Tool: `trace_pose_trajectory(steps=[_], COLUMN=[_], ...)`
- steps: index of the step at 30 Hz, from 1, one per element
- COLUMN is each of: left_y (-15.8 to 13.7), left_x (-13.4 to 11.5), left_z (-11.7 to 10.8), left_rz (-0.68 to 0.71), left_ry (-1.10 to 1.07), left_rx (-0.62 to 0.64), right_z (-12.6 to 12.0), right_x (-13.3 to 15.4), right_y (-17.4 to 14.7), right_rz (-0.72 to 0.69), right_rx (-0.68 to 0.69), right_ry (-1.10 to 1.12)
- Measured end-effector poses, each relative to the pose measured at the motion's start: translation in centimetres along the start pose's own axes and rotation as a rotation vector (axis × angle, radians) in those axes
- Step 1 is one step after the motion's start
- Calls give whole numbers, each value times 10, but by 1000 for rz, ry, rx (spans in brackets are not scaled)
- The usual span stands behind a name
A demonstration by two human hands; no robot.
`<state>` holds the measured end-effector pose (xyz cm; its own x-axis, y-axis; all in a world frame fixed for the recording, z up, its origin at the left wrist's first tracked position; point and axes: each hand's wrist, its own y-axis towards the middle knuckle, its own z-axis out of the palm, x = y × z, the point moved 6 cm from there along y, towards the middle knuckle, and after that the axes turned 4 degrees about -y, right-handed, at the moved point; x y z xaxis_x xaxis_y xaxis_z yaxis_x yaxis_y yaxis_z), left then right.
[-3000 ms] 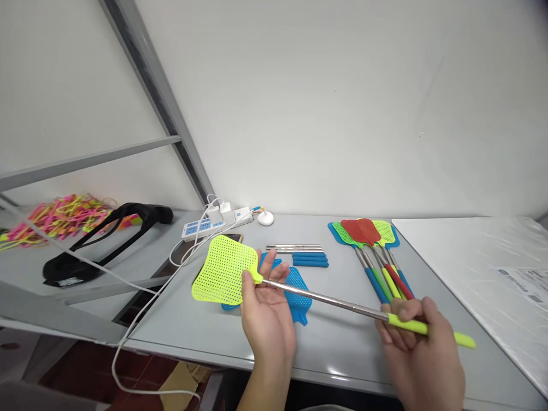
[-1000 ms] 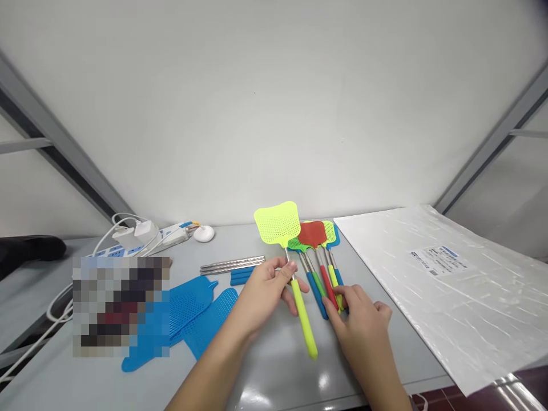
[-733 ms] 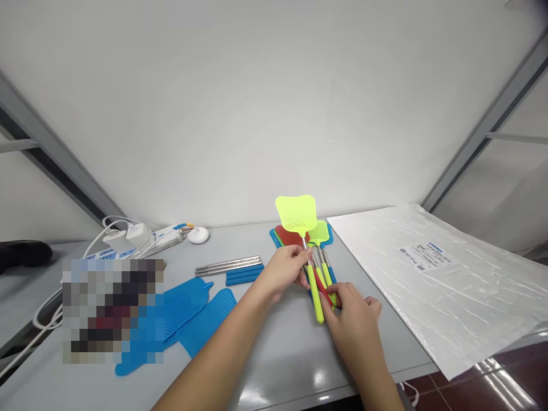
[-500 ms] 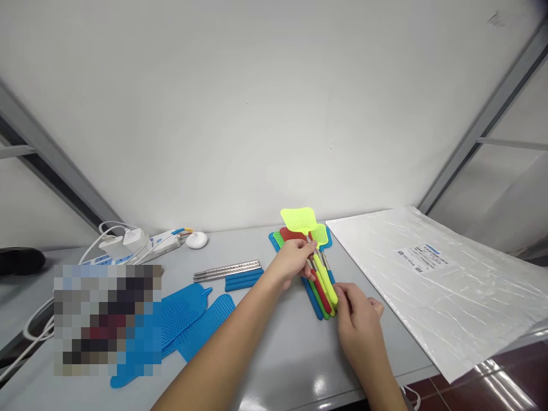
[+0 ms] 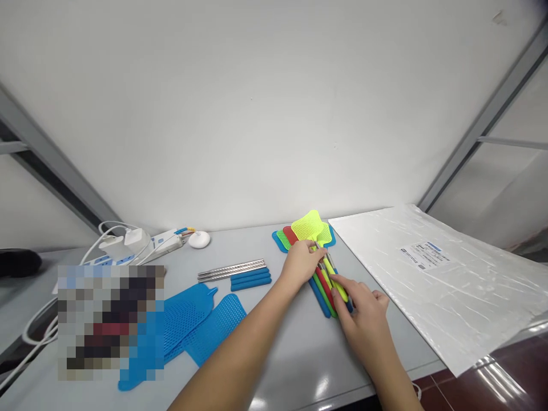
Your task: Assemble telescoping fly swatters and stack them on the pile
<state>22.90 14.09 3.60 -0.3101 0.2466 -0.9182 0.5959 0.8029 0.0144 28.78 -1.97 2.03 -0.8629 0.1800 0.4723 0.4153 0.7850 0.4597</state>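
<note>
Our left hand (image 5: pixel 305 261) grasping the top yellow swatter (image 5: pixel 307 226), our right hand (image 5: pixel 359 302) pinching a yellow handle (image 5: pixel 342 292), that swatter lying over a fanned pile (image 5: pixel 322 290) on the tabletop (image 5: pixel 289 342), blue heads (image 5: pixel 188 311), metal rods (image 5: pixel 231 270) and blue grips (image 5: pixel 250 279) to our left

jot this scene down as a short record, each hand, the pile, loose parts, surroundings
left hand: gripping the top yellow fly swatter near its neck
right hand: fingers at the handles, grip unclear
pile: swatters with blue, green, red and yellow heads, lying fanned
loose parts: blue heads, metal rods, blue handles, left of the pile
surroundings: grey table, white package right, power strip left
blurred: pixelated patch over part of the blue heads
</note>
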Motion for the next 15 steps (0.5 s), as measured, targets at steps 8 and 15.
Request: trace_pose_trajectory(steps=[8,15], left_y=[-59,-108], left_x=[-31,22], left_z=[-41,-139], left_rz=[238,131], left_ry=[259,684], left_rx=[38,-138], right_z=[2,-13], right_x=[2,74], right_y=[-5,56], right_rz=[-127,-300], right_rx=[-70,90], right_ry=[-187,-26])
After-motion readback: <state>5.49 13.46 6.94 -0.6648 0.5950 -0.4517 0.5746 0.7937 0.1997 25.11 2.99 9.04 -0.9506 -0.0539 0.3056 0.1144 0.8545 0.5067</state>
